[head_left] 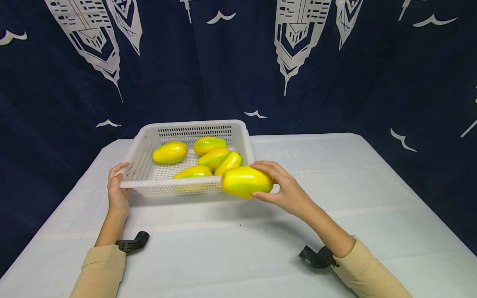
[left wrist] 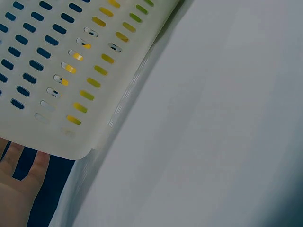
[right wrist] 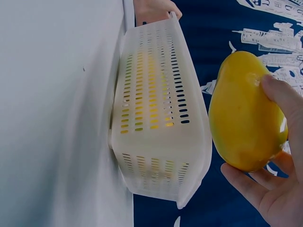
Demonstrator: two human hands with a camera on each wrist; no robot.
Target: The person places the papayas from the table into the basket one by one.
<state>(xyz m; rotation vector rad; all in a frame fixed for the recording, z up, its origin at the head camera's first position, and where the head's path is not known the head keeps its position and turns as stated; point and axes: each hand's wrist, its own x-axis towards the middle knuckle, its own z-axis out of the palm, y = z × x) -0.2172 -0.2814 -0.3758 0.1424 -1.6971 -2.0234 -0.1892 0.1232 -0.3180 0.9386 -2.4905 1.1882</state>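
Observation:
A white perforated plastic basket (head_left: 149,183) stands on the table with several yellow-green mangoes (head_left: 170,152) inside. At its front left corner my left hand (head_left: 118,192) grips the rim; in the left wrist view only part of that hand (left wrist: 19,184) shows beside the basket wall. My right hand (head_left: 288,190) holds a glossy yellow mango (head_left: 246,181) between thumb and fingers, near the basket's front right corner. The right wrist view shows this mango (right wrist: 246,113) apart from the basket (right wrist: 156,146), above rim level.
A white cloth covers the table (head_left: 298,231). Behind it hangs a dark blue curtain (head_left: 223,74) with white building prints. Each wrist wears a black device, the left one (head_left: 133,242) and the right one (head_left: 316,257).

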